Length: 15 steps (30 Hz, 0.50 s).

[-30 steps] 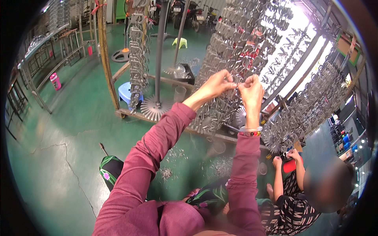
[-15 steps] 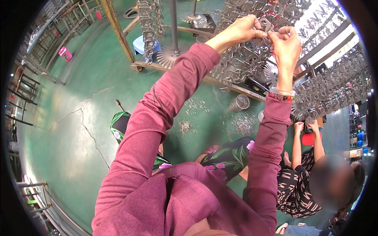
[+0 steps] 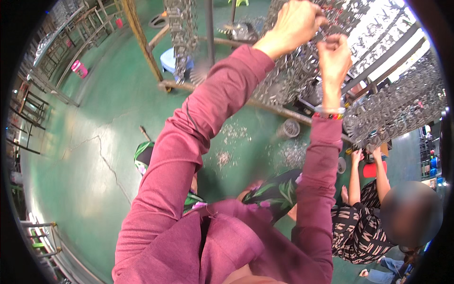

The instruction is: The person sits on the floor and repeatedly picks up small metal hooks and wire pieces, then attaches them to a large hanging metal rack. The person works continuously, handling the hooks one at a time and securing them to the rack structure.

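Observation:
My left hand [image 3: 299,23] is raised at the top of the head view, its fingers curled together against the hanging metal pieces [image 3: 280,81]. Lower and to its right is my right hand [image 3: 335,59], fingertips bent inward in a pinch. A gap separates the two hands. Motion blur and the cluttered background hide whatever small thing either hand holds. The grey pieces, flat and hook-shaped, hang in dense rows from a rack. A bead bracelet [image 3: 328,115] circles my right wrist.
Loose small metal pieces [image 3: 223,158] lie scattered on the green floor beside a tub [image 3: 289,128] of them. Another hanging strand [image 3: 182,38], a wooden post [image 3: 142,38] and a blue stool [image 3: 172,59] stand ahead. At right, a co-worker [image 3: 362,222] sits near more hanging rows [image 3: 402,104].
My hands have come apart from the metal piece they met at. The left has risen; the right has shifted slightly left. The hanging rows look blurred now.

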Each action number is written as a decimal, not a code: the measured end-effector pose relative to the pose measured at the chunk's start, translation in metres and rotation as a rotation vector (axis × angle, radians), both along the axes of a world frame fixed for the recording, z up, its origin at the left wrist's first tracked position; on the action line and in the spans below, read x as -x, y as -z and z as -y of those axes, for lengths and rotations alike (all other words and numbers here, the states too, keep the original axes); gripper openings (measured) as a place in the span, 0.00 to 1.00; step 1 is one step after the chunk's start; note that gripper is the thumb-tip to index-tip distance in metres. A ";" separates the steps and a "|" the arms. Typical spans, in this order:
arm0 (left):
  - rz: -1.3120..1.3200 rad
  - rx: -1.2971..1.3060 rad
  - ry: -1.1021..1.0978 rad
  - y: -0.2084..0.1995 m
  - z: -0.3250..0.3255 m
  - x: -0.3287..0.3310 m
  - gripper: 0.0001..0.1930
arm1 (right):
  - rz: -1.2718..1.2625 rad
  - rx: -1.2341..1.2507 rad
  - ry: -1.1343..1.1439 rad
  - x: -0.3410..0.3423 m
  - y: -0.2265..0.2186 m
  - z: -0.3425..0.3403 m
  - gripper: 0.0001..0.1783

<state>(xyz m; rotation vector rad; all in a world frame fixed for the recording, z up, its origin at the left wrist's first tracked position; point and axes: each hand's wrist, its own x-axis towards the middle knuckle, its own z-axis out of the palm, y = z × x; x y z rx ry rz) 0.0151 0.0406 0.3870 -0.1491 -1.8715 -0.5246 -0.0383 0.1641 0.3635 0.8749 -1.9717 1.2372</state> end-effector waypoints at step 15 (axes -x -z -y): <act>0.293 -0.264 0.187 -0.002 0.002 -0.003 0.11 | 0.087 0.104 -0.079 0.004 -0.050 -0.006 0.16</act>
